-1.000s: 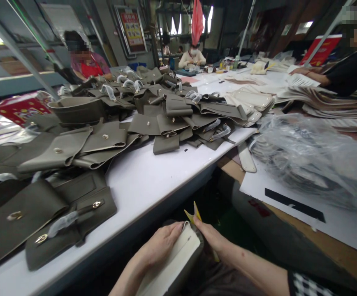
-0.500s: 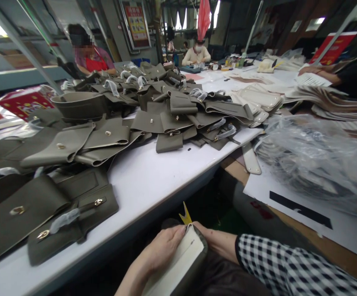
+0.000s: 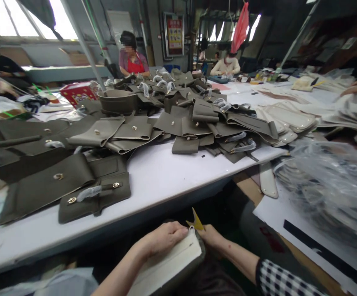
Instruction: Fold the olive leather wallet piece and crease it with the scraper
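Workshop, dim, bright windows high at ten o'clock from the working hands. Framed board (image 3: pixel 175 35) on the far wall, twelve o'clock. Red hanging cloth (image 3: pixel 240 28), between twelve and one. Co-worker in a red apron (image 3: pixel 137 63), eleven o'clock; co-worker in a cream top (image 3: pixel 232 65), between twelve and one.

White table (image 3: pixel 163 172), running across in front. On it: a heap of dark olive pieces (image 3: pixel 132 131), many with metal fittings, some wrapped in clear film; one flat olive piece (image 3: pixel 113 192) near the edge, ten o'clock. Red patterned box (image 3: pixel 75 95), between ten and eleven.

At two o'clock: a plastic-covered stack (image 3: pixel 329 181). At three: a black strip (image 3: pixel 323 251) on white sheeting (image 3: pixel 274 211).

Before me, below the table edge: one folded cream-and-dark piece (image 3: pixel 172 261), cream face up, tilted. Left hand (image 3: pixel 168 238): fingers together, gripping its upper edge. Right hand (image 3: pixel 212 237), just beyond its far side, at three o'clock of the left: closed about a yellow forked tool (image 3: pixel 197 222), most fingers hidden.
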A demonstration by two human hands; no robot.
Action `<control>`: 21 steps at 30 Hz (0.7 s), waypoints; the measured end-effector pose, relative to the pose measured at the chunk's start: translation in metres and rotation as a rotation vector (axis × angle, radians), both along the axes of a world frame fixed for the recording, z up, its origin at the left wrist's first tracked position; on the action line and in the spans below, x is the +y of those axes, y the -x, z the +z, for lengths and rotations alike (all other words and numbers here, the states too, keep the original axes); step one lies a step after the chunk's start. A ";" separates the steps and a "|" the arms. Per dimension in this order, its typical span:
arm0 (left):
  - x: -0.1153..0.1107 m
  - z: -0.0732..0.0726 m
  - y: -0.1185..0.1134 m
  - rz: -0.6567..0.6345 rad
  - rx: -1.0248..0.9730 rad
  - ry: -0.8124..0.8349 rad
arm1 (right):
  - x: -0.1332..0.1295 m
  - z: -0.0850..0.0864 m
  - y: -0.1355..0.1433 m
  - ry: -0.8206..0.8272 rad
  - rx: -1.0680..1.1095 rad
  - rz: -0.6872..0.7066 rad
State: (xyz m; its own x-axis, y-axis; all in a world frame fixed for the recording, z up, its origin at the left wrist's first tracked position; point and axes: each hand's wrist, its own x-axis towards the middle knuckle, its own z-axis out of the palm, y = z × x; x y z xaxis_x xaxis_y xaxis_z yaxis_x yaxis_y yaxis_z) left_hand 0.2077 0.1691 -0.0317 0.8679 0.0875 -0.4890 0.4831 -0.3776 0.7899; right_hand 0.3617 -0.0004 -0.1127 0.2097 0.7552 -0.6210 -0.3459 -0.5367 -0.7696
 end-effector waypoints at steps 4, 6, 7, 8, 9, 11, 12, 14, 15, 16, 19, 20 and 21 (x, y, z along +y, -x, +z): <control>0.003 -0.001 0.001 0.049 -0.002 0.021 | -0.018 0.024 -0.049 0.076 -0.099 0.080; 0.003 0.001 0.000 0.094 0.003 0.028 | -0.028 0.042 -0.064 0.083 0.029 0.277; 0.002 0.002 0.000 0.121 0.011 0.024 | -0.030 0.049 -0.067 0.087 0.107 0.410; 0.002 0.003 -0.001 0.147 0.022 0.016 | -0.029 0.054 -0.068 0.093 0.159 0.537; 0.001 0.005 -0.001 0.172 0.034 0.007 | -0.025 0.057 -0.066 0.092 0.157 0.641; -0.002 0.006 -0.002 0.207 0.048 -0.007 | -0.013 0.056 -0.061 0.063 -0.127 0.747; -0.004 0.007 -0.002 0.224 0.052 -0.005 | -0.005 0.054 -0.058 0.035 -0.347 0.756; -0.006 0.008 -0.003 0.264 0.054 0.008 | 0.012 0.053 -0.057 -0.033 -0.763 0.723; -0.008 0.008 -0.003 0.282 0.053 0.015 | 0.020 0.055 -0.058 -0.060 -0.923 0.703; -0.009 0.009 -0.003 0.298 0.051 0.017 | 0.027 0.058 -0.059 -0.083 -1.037 0.692; -0.011 0.008 -0.003 0.318 0.041 0.018 | 0.047 0.071 -0.062 -0.176 -1.270 0.746; -0.011 0.007 -0.003 0.321 0.036 0.025 | 0.053 0.075 -0.062 -0.210 -1.327 0.787; -0.012 0.006 -0.003 0.321 0.026 0.035 | 0.058 0.078 -0.062 -0.244 -1.371 0.832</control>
